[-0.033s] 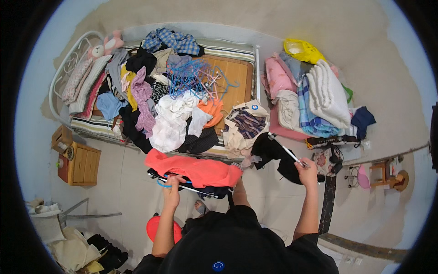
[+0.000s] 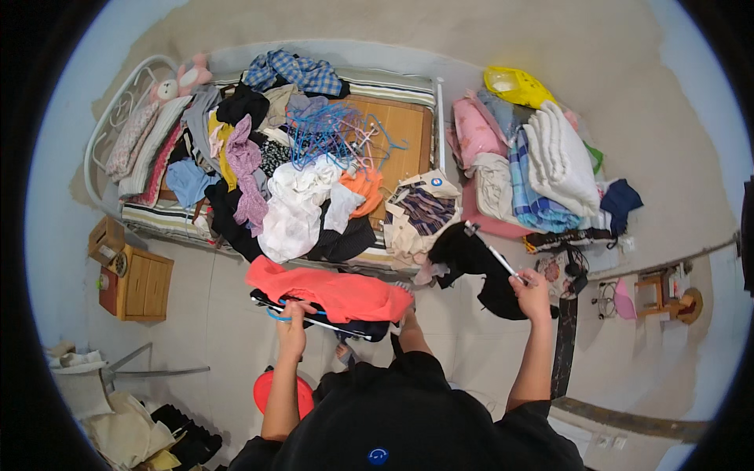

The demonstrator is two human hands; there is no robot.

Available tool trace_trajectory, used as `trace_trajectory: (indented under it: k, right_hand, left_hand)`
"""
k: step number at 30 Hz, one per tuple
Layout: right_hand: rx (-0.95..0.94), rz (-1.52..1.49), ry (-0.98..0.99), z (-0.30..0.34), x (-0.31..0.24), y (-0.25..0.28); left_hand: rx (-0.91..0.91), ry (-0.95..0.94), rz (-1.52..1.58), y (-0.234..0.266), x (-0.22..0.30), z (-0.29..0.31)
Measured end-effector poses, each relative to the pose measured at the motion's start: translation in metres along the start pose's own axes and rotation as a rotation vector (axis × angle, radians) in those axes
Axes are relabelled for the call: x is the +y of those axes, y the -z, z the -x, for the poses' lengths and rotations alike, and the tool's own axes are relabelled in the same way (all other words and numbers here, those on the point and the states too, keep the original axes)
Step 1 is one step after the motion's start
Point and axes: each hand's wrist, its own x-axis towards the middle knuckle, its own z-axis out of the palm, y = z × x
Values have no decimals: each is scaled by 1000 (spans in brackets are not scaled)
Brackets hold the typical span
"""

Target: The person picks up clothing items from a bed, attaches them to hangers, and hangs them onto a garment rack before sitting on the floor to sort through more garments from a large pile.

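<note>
My left hand [image 2: 293, 320] is closed on a light-blue hanger [image 2: 276, 315] under a coral-red garment [image 2: 330, 292]. Below that garment show dark cloth and a white rod [image 2: 336, 324]; what hangs on which is partly hidden. Out to the right, my right hand [image 2: 533, 293] grips a white clip hanger [image 2: 498, 256] by its rod. A black garment [image 2: 465, 256] hangs along it, touching the clip at its far end. One of my bare legs [image 2: 415, 336] stretches forward, and its foot is at the coral garment's right end.
Ahead, a bed [image 2: 408, 141] carries heaped clothes [image 2: 292, 208] and tangled blue hangers [image 2: 326, 129]. Folded bedding [image 2: 556, 165] is stacked at right beside a yellow bag [image 2: 518, 85]. A wooden cabinet [image 2: 148, 284] stands left; a red round object [image 2: 271, 392] is near my left forearm.
The coral garment and my left hand have shifted slightly left. The clip hanger has also moved a little left; both hands keep their grip.
</note>
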Motion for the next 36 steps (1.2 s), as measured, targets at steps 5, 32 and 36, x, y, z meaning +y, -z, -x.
trace_trajectory:
  k: [5, 32, 36]
  right_hand:
    - [-272, -579, -110, 67, -34, 42]
    - [-998, -1530, -299, 370, -53, -83]
    - [-1077, -1417, -235, 430, -86, -72]
  left_hand:
    - [102, -119, 164, 40, 12, 30]
    - [-26, -350, 360, 142, 117, 320]
    - [-29, -338, 304, 159, 109, 361]
